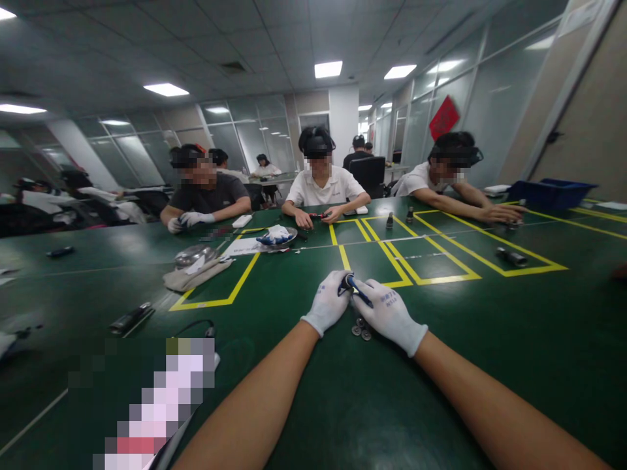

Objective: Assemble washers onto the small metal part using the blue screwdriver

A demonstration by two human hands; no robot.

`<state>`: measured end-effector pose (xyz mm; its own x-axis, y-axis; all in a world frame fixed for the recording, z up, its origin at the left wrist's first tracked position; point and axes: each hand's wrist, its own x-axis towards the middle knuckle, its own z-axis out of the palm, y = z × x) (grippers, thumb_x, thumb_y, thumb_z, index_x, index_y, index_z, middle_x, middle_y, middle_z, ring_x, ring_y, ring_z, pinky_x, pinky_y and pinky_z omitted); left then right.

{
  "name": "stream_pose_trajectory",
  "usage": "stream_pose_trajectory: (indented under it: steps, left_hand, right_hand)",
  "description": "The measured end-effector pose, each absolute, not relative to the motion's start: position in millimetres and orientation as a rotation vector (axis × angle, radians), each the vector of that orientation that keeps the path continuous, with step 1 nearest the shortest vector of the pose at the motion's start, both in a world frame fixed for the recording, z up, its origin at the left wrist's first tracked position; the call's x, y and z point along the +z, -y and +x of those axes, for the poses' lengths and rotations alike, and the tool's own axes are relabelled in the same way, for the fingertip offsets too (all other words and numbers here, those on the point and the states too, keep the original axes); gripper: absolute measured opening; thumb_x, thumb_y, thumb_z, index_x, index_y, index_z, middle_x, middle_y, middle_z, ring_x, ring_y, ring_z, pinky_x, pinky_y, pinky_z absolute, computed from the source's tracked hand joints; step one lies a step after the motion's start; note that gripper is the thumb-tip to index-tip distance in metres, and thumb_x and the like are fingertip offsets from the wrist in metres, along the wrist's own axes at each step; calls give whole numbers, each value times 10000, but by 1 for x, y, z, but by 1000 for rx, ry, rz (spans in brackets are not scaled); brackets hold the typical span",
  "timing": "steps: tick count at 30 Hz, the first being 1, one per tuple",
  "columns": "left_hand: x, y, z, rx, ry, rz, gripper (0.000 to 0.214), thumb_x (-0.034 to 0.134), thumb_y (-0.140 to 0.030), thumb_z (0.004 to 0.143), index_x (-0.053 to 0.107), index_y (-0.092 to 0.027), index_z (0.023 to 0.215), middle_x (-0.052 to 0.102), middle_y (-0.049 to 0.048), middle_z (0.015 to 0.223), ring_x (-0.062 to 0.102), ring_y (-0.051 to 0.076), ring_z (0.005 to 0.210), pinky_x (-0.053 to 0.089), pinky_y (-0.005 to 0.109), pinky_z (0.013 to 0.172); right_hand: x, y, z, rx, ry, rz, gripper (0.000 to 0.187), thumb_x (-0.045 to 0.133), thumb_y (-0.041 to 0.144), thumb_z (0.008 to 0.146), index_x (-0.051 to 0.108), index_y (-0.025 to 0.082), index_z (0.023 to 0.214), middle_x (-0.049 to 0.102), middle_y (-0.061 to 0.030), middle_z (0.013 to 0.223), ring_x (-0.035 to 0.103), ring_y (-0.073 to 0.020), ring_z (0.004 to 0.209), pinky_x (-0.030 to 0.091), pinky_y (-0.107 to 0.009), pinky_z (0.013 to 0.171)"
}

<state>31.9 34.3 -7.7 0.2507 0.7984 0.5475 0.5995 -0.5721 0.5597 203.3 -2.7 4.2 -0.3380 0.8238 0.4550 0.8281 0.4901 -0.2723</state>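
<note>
My left hand, in a white glove, is closed around a small dark round part above the green table. My right hand, gloved the same way, meets it from the right. Its fingers close on a slim blue-and-black tool whose tip points at the dark part; its exact kind is too small to tell. Several small grey metal discs lie on the table just below my fingers. The gloves hide much of both held things.
Yellow tape marks rectangles on the table. A dark cylinder lies right, another left. A metal bowl holds blue-and-white cloth; beige cloth lies nearby. Co-workers sit opposite, with a blue bin at far right.
</note>
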Motion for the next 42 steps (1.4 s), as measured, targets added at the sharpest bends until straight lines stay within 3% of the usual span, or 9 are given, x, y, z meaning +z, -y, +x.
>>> stream_pose_trajectory:
  steps: [21, 29, 37, 42]
  left_hand:
    - [-4, -31, 32, 1313, -1357, 2215, 325, 610, -49, 793, 637, -184, 1087, 676, 64, 1092, 636, 210, 1046, 521, 370, 976]
    - [-4, -32, 32, 1317, -1351, 2212, 321, 607, -53, 796, 637, -184, 1087, 679, 68, 1090, 642, 211, 1046, 527, 371, 969]
    - [-5, -32, 31, 1269, -1232, 2260, 294, 596, -100, 855, 631, -179, 1136, 672, 82, 1129, 631, 215, 1076, 512, 381, 996]
    - [-5, -32, 33, 1258, -1228, 2286, 329, 565, -68, 849, 620, -173, 1157, 658, 91, 1149, 619, 221, 1098, 502, 392, 1015]
  right_hand:
    - [14, 9, 201, 40, 2242, -1312, 340, 507, 344, 997, 632, 215, 1285, 676, -84, 1038, 630, -185, 864, 448, -277, 763]
    - [18, 12, 200, 273, 2168, -1186, 224, 535, 288, 982, 683, 189, 1118, 699, -66, 986, 641, -177, 893, 465, -271, 813]
    - [14, 1, 216, 155, 2265, -1168, 289, 536, 291, 982, 687, 218, 1217, 705, -59, 967, 648, -177, 862, 463, -272, 795]
    - [17, 3, 216, 335, 2155, -1075, 304, 527, 249, 969, 685, 214, 1226, 734, -71, 1108, 674, -206, 1006, 479, -304, 913]
